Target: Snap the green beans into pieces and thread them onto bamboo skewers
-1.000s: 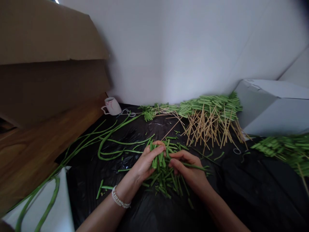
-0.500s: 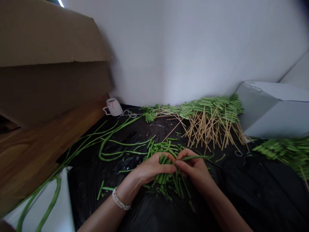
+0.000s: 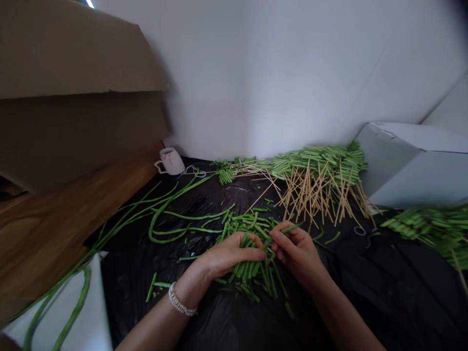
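Observation:
My right hand (image 3: 300, 251) pinches a green long bean piece (image 3: 293, 227) between thumb and fingers, its end pointing right and slightly up. Close beside it, my left hand (image 3: 232, 253) curls over a heap of cut long bean pieces (image 3: 248, 270), with its thumb and fingers around some short pieces near the fingertips. More cut pieces (image 3: 252, 222) lie just beyond my hands. A beaded bracelet (image 3: 179, 301) circles my left wrist. What lies under my left palm is hidden.
Long uncut beans (image 3: 157, 222) stretch left over the black plastic sheet (image 3: 146, 263). Skewered bean pieces with bare wooden sticks (image 3: 314, 192) lie at the back. More bean pieces (image 3: 435, 229) lie right. A mug (image 3: 171, 162), a cardboard box (image 3: 80, 117) and a white box (image 3: 417, 165) stand around.
My right hand has moved slightly right, away from my left fingertips. The bean in it now points more upward, with less of it sticking out. My left hand stays over the heap.

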`<state>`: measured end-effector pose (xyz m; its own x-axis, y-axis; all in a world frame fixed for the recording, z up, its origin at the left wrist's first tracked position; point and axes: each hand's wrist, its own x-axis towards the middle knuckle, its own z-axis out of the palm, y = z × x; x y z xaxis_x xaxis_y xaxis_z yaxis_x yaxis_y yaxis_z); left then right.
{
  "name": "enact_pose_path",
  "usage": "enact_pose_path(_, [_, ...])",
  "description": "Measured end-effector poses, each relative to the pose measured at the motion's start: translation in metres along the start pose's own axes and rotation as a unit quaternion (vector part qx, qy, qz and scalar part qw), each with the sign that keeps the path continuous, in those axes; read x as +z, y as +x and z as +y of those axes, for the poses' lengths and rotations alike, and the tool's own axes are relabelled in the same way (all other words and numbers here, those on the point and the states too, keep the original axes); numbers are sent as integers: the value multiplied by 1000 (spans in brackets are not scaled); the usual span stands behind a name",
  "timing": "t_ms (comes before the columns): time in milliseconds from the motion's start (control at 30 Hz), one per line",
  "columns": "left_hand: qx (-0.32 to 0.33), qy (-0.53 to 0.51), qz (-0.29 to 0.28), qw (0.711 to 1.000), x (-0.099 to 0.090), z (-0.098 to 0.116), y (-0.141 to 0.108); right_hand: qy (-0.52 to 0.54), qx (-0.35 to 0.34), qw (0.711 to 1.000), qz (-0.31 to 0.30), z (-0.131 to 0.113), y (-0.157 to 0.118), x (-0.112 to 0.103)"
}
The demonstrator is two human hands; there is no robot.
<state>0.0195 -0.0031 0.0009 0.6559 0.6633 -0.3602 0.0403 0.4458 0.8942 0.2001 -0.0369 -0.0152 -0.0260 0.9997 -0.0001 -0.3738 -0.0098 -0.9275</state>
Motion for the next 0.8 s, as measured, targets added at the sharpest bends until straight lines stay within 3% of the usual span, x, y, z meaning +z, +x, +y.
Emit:
enact_pose_path(200, [21,-47,39,998,1,5,0,-11,-7,1000,12,-1,-2,0])
enact_pose_path(433, [10,-35,17,999,2,7,-1,-30,5,999,12,0,-1,0])
enact_pose_path(600, [61,-21,70,995,2,7,1,-38,-17,998,45,-4,-3,3])
enact_pose_path(800, [107,-90,111,984,8,4,5,-87,-16,995,51,-1,-7,9])
